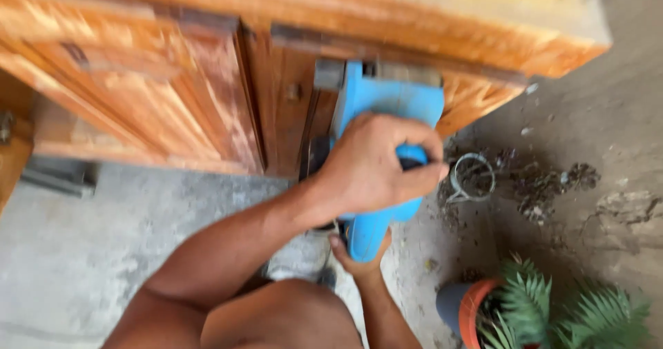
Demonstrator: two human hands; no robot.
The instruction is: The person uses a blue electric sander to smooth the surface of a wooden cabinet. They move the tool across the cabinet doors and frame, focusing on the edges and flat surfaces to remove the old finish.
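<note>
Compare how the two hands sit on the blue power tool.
The left hand wraps over the top handle of the blue power tool, fingers curled around it; the right hand cups the tool's lower end from beneath. The left hand shows its whole back; the right hand is mostly hidden behind the tool. Both touch the same tool, held against the wooden cabinet.
</note>
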